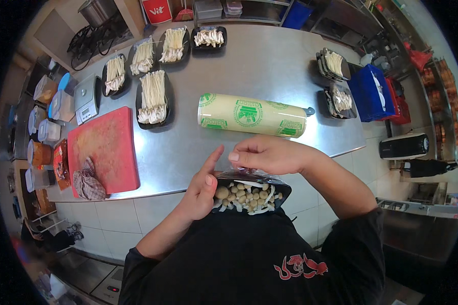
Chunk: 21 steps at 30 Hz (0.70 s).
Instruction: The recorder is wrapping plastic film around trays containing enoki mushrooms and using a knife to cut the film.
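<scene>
A black tray of small brown-capped mushrooms (248,197) tilts against my front, off the near edge of the table. My left hand (200,193) holds the tray by its left end, with the thumb up and the index finger stretched forward. At the tray's far rim my right hand (265,153) has thumb and fingertips pinched on clear film (257,171); some fingers are hidden. Just beyond that hand, a large roll of cling film (252,115) with green Astron print lies across the steel table (252,65).
Black trays of enoki mushrooms (152,97) stand at the left and back. Stacked trays (333,63) sit at the right edge, near a blue crate (372,93). At left are a red cutting board (103,148), a checked cloth (88,181), a digital scale (87,99) and several plastic containers (63,105).
</scene>
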Tool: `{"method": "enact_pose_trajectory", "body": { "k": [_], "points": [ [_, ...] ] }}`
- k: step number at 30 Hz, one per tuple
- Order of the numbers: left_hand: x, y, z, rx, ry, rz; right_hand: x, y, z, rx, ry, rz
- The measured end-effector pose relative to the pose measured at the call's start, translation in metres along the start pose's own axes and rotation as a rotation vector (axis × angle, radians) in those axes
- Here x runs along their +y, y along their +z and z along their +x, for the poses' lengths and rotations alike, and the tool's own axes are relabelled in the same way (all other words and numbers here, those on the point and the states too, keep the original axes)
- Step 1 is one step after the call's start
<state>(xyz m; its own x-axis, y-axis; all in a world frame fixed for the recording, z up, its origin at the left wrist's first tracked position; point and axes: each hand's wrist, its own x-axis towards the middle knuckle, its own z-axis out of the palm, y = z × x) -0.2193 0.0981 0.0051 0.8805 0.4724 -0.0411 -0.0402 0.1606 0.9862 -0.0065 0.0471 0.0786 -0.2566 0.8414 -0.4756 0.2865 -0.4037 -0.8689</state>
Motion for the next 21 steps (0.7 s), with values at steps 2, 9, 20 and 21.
{"method": "enact_pose_trajectory", "body": {
  "k": [2, 9, 20, 21],
  "points": [
    [0.001, 0.001, 0.000, 0.005, -0.004, -0.021, -0.002, 0.002, 0.000, -0.014, 0.048, -0.074],
    [0.002, 0.007, 0.000, 0.064, 0.110, -0.079, -0.001, 0.008, 0.011, 0.124, 0.056, -0.010],
    [-0.018, 0.005, 0.004, 0.041, -0.052, -0.077, 0.074, 0.035, 0.035, -0.147, 0.321, 0.563],
    [-0.017, 0.006, 0.005, 0.014, -0.134, -0.173, 0.080, 0.038, 0.035, -0.195, 0.270, 0.719]
  ]
}}
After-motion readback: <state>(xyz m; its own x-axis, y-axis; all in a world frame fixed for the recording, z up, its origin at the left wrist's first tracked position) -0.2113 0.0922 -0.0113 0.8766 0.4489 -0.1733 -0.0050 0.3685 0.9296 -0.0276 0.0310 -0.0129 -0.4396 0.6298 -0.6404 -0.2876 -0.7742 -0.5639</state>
